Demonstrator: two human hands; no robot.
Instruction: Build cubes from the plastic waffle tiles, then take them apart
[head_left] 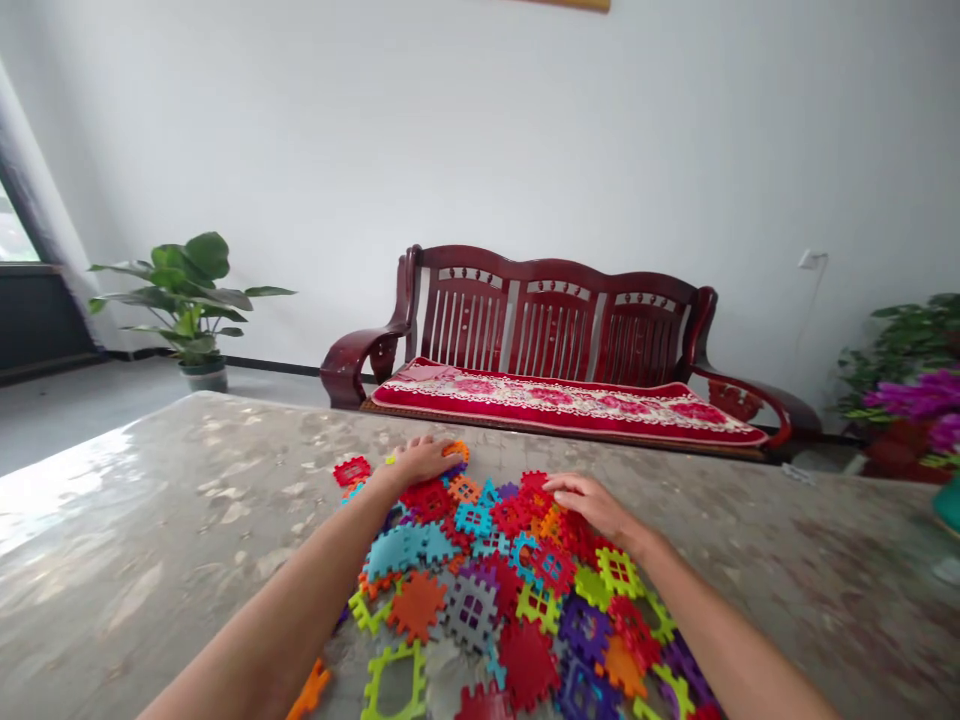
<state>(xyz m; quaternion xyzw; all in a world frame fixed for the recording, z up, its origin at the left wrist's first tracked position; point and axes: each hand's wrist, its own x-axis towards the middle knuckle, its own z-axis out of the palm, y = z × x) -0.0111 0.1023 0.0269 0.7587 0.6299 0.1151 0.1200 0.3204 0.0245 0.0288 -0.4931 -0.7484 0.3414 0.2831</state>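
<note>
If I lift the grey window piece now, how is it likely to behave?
The grey window piece looks like moulded plastic, so probably stiff. It seems thin, with open panes, so likely light. Its flat shape suggests sliding rather than rolling, though its toothed edges might catch the nearby orange piece.

Overall illumination bright and diffuse; daylight visible at the window (pixel 16 230), far left. Glare burns the left side of the tabletop (pixel 217 500) to white. Wall (pixel 480 150) pale, dimming toward the right. Wide-angle stretching noted at the edges; purple flowers (pixel 911 396), right, smeared. Near interlocking pieces (pixel 529 662) slightly soft, colours distinct.
</note>
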